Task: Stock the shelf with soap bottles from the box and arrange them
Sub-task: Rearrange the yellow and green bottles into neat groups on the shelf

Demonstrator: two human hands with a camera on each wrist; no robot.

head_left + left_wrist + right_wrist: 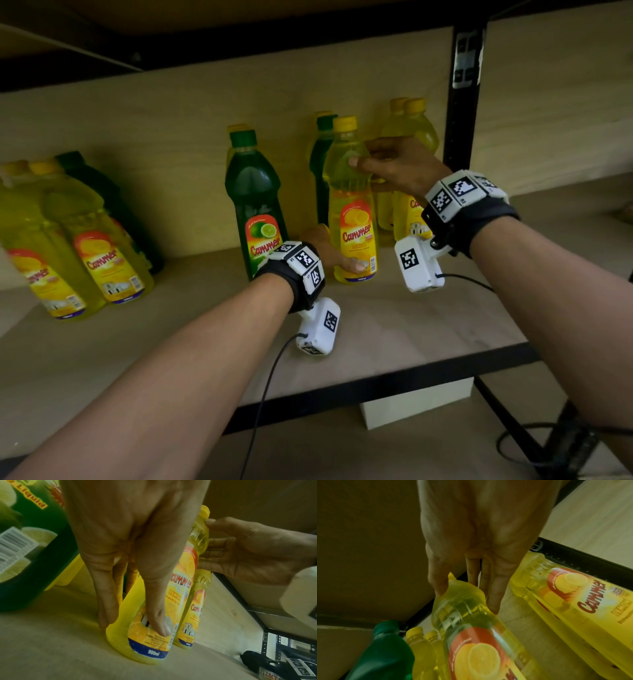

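Note:
A yellow lemon soap bottle (352, 205) (154, 635) (471, 628) stands upright on the wooden shelf (205, 325), in front of a green bottle. My left hand (329, 250) (137, 574) grips its base, thumb on the label. My right hand (387, 164) (471, 568) (248, 550) holds its upper shoulder just below the yellow cap. A green lime bottle (255, 205) (25, 547) stands just left of it. Two yellow bottles (407, 154) (573, 608) stand behind my right hand.
A cluster of yellow bottles and a green one (75, 233) stands at the shelf's left. A black upright post (462, 85) rises on the right. The shelf's black front edge (376, 387) runs below my arms. A white block (414, 401) sits beneath the shelf.

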